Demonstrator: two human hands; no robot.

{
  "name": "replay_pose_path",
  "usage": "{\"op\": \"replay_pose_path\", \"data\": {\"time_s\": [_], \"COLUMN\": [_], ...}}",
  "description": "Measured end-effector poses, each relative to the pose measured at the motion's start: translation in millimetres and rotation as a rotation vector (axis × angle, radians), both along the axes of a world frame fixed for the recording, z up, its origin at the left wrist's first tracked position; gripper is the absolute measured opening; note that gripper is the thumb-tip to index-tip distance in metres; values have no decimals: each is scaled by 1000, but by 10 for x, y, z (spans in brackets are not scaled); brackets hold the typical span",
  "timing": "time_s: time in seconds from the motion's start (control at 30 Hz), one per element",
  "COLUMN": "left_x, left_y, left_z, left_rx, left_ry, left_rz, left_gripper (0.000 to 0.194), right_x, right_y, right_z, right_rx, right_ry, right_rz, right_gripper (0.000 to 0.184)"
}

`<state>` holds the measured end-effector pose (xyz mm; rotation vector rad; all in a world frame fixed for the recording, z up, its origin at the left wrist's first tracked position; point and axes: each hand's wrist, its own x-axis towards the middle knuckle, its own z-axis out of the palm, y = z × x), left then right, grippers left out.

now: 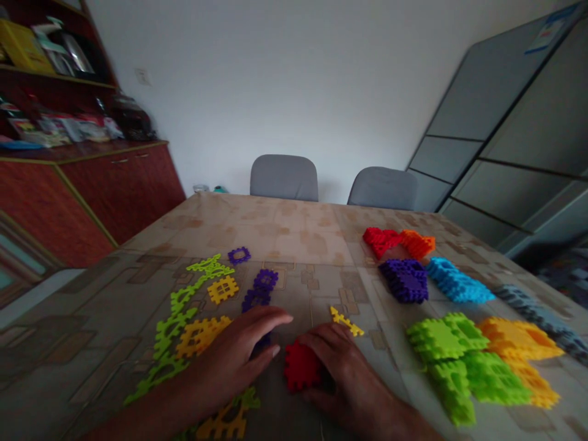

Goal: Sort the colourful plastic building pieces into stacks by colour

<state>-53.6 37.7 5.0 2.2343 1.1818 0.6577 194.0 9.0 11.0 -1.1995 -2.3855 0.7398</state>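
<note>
My right hand (344, 367) rests on the table with its fingers curled around a red toothed plastic piece (301, 365). My left hand (239, 358) lies flat just left of it, fingers stretched out over a purple piece, thumb near the red one. A small yellow strip (346, 321) lies just beyond my right fingers. Flat lime-green (172, 331), yellow (199, 335) and purple pieces (261, 288) are spread out to the left of my left hand.
Built cubes sit at the right: red (381, 240), orange (418, 243), purple (405, 280), blue (457, 282), green (459, 355), yellow-orange (523, 349), grey (537, 315). The patterned tabletop (285, 233) stretches to two grey chairs (283, 177). A red cabinet (92, 184) stands left.
</note>
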Motion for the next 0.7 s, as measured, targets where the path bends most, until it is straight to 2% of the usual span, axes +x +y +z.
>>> {"op": "replay_pose_path", "data": {"time_s": [0.13,0.33,0.5,0.7], "left_x": [-10,-24,-49,-63], "left_y": [-3,17,35,66], "left_z": [-2,-52,-108,-64], "left_rx": [-13,-14,23,56], "left_ry": [-11,10,21,17], "left_rz": [-24,-29,-25,5], "left_gripper": [42,43,41,38], "right_x": [43,39,-3,-147], "right_y": [21,-2,52,109], "right_z": [2,-33,13,179], "right_rx": [-4,-7,-31,-45], "right_ry": [-4,-48,-141,-270], "right_rz": [11,44,67,66], "right_gripper": [69,73,83,70]}}
